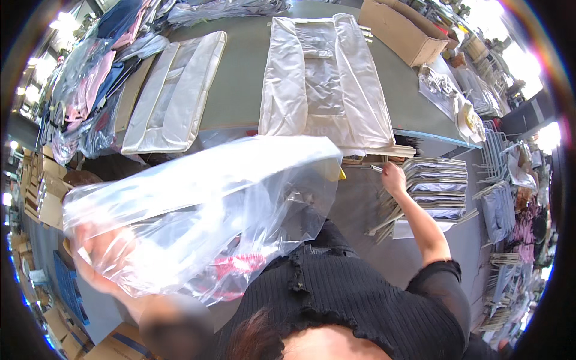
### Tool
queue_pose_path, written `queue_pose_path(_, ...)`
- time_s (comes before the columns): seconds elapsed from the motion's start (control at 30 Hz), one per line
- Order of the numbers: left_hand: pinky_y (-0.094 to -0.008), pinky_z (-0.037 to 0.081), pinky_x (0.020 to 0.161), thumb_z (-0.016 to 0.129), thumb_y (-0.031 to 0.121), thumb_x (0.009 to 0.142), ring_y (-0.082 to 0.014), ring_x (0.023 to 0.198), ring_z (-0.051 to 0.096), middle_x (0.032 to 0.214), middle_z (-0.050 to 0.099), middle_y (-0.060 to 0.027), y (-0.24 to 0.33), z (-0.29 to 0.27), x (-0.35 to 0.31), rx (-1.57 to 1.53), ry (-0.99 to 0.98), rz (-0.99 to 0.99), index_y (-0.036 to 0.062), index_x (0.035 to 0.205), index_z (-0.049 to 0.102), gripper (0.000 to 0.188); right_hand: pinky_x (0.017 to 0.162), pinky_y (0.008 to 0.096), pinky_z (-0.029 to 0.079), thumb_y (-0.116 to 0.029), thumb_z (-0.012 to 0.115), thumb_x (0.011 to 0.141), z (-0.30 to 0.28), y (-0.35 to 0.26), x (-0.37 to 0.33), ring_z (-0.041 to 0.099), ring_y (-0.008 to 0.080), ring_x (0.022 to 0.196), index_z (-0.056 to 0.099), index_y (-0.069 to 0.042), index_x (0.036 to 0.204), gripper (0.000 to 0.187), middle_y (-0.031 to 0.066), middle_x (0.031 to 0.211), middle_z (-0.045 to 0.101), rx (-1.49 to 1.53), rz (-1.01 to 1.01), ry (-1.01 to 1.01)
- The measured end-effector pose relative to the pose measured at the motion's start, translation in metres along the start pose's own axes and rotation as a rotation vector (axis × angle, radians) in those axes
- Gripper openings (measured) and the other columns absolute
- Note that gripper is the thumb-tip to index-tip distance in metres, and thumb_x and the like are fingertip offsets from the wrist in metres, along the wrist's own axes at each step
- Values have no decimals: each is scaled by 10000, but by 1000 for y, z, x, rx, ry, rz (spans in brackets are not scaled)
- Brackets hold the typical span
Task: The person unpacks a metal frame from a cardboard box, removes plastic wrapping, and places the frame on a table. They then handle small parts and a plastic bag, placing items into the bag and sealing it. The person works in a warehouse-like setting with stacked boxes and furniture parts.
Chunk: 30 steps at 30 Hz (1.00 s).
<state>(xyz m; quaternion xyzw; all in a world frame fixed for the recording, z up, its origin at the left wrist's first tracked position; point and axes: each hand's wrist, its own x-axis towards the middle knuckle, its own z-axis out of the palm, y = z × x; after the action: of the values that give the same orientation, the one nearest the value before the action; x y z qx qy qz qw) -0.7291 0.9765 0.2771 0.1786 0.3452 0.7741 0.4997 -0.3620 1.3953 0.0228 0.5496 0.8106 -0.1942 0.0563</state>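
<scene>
A large clear plastic bag (pixel 204 198) spreads in the air across the left and middle, in front of my body. My left hand (pixel 105 249) holds it at the left end; the fingers show only blurred through the plastic. At the table's front edge on the right, my right hand (pixel 393 179) is closed on a thin metal rod (pixel 375 168), whose end sticks out to the left of the fist. Just right of that hand lies a stack of bent metal frames (pixel 438 186) with white fabric. Beyond, a cream fabric piece with a clear middle panel (pixel 324 78) lies flat on the table.
A second cream panelled piece (pixel 177 93) lies on the green table (pixel 243 78) at left. Plastic-wrapped pink and blue goods (pixel 90 90) are heaped at the far left. An open cardboard box (pixel 402 30) stands at the far right. Metal racks (pixel 495 162) line the right side.
</scene>
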Motion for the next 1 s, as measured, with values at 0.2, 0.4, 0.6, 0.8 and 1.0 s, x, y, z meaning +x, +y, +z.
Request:
queue_pose_path(0.2,-231,260,465,630,392,859,-61,480,344,602,389,58,6,-13,-13,581,-52,311,35,1383,335,698,1118,404,226,-484,835,560,21,-149,-44,254,391,1356,219,24,1412,1167,275,1453,247,644,-606,94)
queue_pose_path(0.4,-298,312,771,629,198,843,-156,892,404,1038,400,-81,71,10,-7,1025,187,588,30,1426,254,713,1061,405,320,-196,704,759,107,-168,-9,406,360,1245,631,-112,1127,385,230,1320,447,633,-484,-62)
queue_pose_path(0.6,-357,358,1010,630,46,827,-256,1213,451,1353,437,-199,72,-32,29,1797,767,356,-18,1410,278,684,719,375,475,-225,630,838,30,-148,-26,589,296,851,491,-26,1087,348,170,927,579,1000,-243,99)
queue_pose_path(0.8,-269,453,791,603,162,904,-152,849,550,944,564,-51,48,-136,29,1563,519,219,16,1049,533,218,740,406,465,-159,580,770,-26,-7,-7,572,303,851,552,-57,914,179,124,850,579,-27,-402,530)
queue_pose_path(1.0,-348,458,783,832,92,520,-273,867,573,925,579,-142,-32,-31,72,1882,121,-608,2,936,578,496,692,358,468,-161,570,861,-26,115,-25,604,301,749,577,-21,912,150,161,848,634,568,205,630)
